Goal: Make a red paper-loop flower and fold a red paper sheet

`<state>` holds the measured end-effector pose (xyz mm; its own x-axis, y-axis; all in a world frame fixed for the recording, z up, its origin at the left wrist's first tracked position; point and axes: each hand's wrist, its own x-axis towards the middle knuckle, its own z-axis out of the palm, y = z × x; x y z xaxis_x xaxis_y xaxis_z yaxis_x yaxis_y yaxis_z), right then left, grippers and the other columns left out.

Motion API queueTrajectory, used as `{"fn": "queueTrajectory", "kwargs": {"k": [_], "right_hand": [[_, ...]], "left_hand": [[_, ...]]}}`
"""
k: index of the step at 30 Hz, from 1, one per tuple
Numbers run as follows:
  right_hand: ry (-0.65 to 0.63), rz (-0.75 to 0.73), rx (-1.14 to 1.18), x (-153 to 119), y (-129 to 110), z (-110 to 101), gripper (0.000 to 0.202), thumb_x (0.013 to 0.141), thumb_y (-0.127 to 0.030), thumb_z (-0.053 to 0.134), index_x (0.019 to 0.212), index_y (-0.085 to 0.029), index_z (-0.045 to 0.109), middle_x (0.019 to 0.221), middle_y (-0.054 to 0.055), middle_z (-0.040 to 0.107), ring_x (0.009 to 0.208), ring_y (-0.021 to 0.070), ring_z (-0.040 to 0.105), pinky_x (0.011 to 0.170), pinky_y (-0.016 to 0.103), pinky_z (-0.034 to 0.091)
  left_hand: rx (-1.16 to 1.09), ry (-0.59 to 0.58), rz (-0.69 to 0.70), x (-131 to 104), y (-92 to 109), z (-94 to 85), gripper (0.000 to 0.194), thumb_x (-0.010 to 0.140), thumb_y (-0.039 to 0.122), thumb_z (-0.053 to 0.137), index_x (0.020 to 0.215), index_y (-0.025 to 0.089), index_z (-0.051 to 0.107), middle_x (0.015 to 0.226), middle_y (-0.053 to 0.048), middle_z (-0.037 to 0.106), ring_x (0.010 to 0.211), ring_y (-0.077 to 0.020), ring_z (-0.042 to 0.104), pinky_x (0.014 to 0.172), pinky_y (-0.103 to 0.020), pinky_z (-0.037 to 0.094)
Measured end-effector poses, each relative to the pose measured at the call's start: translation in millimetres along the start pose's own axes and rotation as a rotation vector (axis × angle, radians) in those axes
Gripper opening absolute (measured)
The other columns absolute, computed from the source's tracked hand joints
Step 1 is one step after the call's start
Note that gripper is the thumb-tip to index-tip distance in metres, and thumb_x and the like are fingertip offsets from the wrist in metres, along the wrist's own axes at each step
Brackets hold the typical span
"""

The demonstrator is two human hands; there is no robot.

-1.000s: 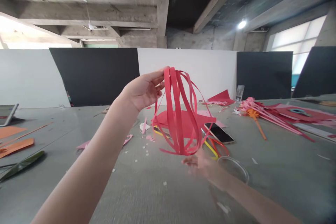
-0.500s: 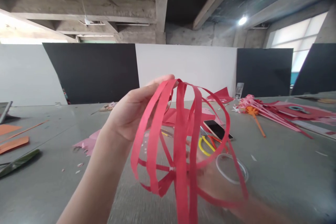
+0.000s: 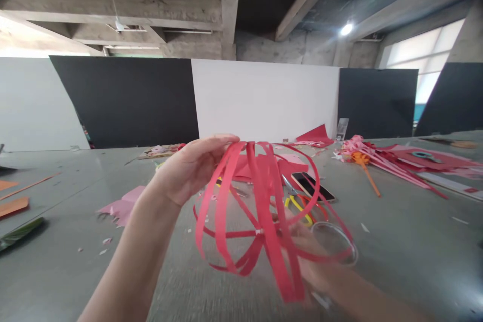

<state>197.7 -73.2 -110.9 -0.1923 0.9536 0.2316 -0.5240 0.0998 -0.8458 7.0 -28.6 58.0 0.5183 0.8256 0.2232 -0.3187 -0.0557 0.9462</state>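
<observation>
A round open cage of red paper strips (image 3: 224,206) fills the middle of the view. Its strips bow outward from a gathered top and meet again at a small whitish joint low down. My left hand (image 3: 192,166) is closed on the gathered top, thumb and fingers pressed together there. Low on the right, my right hand (image 3: 302,246) reaches in behind the strips, its fingers close to the lower joint. Motion blur and the strips hide those fingers, so I cannot tell whether they grip the paper. A clear ring-shaped roll (image 3: 353,251) lies beside that hand.
Behind the cage lie a phone (image 3: 311,186), yellow-handled scissors (image 3: 300,209) and red paper sheets (image 3: 292,166). Pink paper strips (image 3: 392,163) and an orange tied strip (image 3: 368,171) lie at right. Pink scraps (image 3: 126,204) and orange pieces (image 3: 15,206) are leftward.
My left hand and the top of the strip cage have dropped lower. The lower joint has shifted slightly right and up, and the front strips now slant to the right.
</observation>
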Motion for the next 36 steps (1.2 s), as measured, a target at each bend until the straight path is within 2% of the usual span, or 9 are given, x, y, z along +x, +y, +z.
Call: {"fn": "queueTrajectory", "kwargs": {"k": [4, 9, 15, 20, 24, 27, 29, 32, 36], "right_hand": [[0.077, 0.059, 0.102, 2.4, 4.8, -7.7, 0.046, 0.064, -0.024, 0.072, 0.107, -0.030, 0.058, 0.105, 0.002, 0.062, 0.095, 0.0205, 0.058, 0.083, 0.036, 0.045], [0.087, 0.057, 0.093, 3.3, 12.5, -12.0, 0.044, 0.062, -0.021, 0.073, 0.102, -0.031, 0.061, 0.102, 0.001, 0.063, 0.094, 0.0206, 0.059, 0.083, 0.037, 0.045], [0.110, 0.076, 0.175, 4.7, 20.0, -17.1, 0.032, 0.070, -0.031, 0.069, 0.101, -0.026, 0.062, 0.098, 0.002, 0.064, 0.092, 0.0196, 0.060, 0.087, 0.037, 0.044], [0.087, 0.083, 0.199, 5.9, 24.3, -21.3, 0.037, 0.071, -0.036, 0.068, 0.103, -0.022, 0.060, 0.100, 0.004, 0.063, 0.089, 0.0199, 0.061, 0.085, 0.038, 0.045], [0.106, 0.070, 0.166, 6.3, 23.3, -21.5, 0.039, 0.062, -0.022, 0.074, 0.099, -0.024, 0.061, 0.099, 0.002, 0.065, 0.087, 0.0188, 0.062, 0.084, 0.035, 0.045], [0.106, 0.048, 0.126, 6.5, 22.4, -22.9, 0.043, 0.061, -0.020, 0.074, 0.101, -0.027, 0.060, 0.102, 0.001, 0.064, 0.088, 0.0191, 0.061, 0.084, 0.035, 0.045], [0.115, 0.025, 0.093, 6.4, 21.3, -23.9, 0.041, 0.063, -0.023, 0.074, 0.101, -0.028, 0.060, 0.102, 0.001, 0.064, 0.089, 0.0194, 0.061, 0.086, 0.037, 0.043], [0.165, 0.016, 0.060, 6.4, 18.3, -24.2, 0.042, 0.057, -0.026, 0.077, 0.097, -0.027, 0.063, 0.097, 0.002, 0.066, 0.087, 0.0208, 0.061, 0.084, 0.038, 0.044], [0.182, 0.020, 0.080, 6.5, 16.1, -24.5, 0.049, 0.052, -0.017, 0.077, 0.097, -0.029, 0.063, 0.094, 0.000, 0.067, 0.083, 0.0201, 0.061, 0.077, 0.034, 0.047]], "left_hand": [[0.198, 0.123, -0.053, 10.7, -3.8, -23.4, 0.009, 0.074, 0.023, 0.060, 0.070, 0.015, 0.062, 0.059, 0.002, 0.058, 0.049, -0.0068, 0.051, 0.045, -0.015, 0.040], [0.192, 0.124, -0.054, 21.1, -14.2, -39.7, 0.010, 0.068, 0.019, 0.067, 0.062, 0.016, 0.059, 0.059, 0.003, 0.056, 0.051, -0.0069, 0.050, 0.049, -0.017, 0.040], [0.131, 0.108, -0.142, 25.3, -19.2, -42.8, 0.014, 0.070, 0.017, 0.066, 0.083, 0.017, 0.062, 0.078, -0.002, 0.061, 0.063, -0.0094, 0.056, 0.058, -0.020, 0.044], [0.169, 0.111, -0.146, 25.7, -21.0, -40.1, 0.008, 0.073, 0.019, 0.062, 0.078, 0.013, 0.066, 0.078, -0.004, 0.064, 0.068, -0.0104, 0.058, 0.063, -0.019, 0.045], [0.331, 0.064, -0.076, 24.1, -25.0, -36.5, 0.013, 0.070, 0.021, 0.062, 0.081, 0.015, 0.065, 0.081, -0.005, 0.065, 0.074, -0.0144, 0.059, 0.069, -0.024, 0.046], [0.621, 0.020, 0.001, 25.1, -31.6, -35.2, 0.022, 0.063, 0.013, 0.061, 0.084, 0.015, 0.060, 0.079, -0.004, 0.064, 0.073, -0.0160, 0.059, 0.066, -0.026, 0.046], [0.768, 0.044, 0.062, 27.7, -37.1, -36.2, 0.023, 0.060, 0.010, 0.056, 0.082, 0.016, 0.056, 0.076, -0.003, 0.062, 0.070, -0.0157, 0.058, 0.063, -0.026, 0.045], [0.877, 0.098, 0.146, 32.0, -42.7, -39.9, 0.023, 0.057, 0.006, 0.049, 0.077, 0.017, 0.052, 0.072, 0.001, 0.057, 0.066, -0.0140, 0.054, 0.059, -0.025, 0.041], [1.041, 0.147, 0.281, 33.7, -41.7, -43.0, 0.025, 0.054, 0.002, 0.045, 0.072, 0.019, 0.049, 0.068, 0.003, 0.052, 0.066, -0.0137, 0.049, 0.061, -0.025, 0.037]]}}
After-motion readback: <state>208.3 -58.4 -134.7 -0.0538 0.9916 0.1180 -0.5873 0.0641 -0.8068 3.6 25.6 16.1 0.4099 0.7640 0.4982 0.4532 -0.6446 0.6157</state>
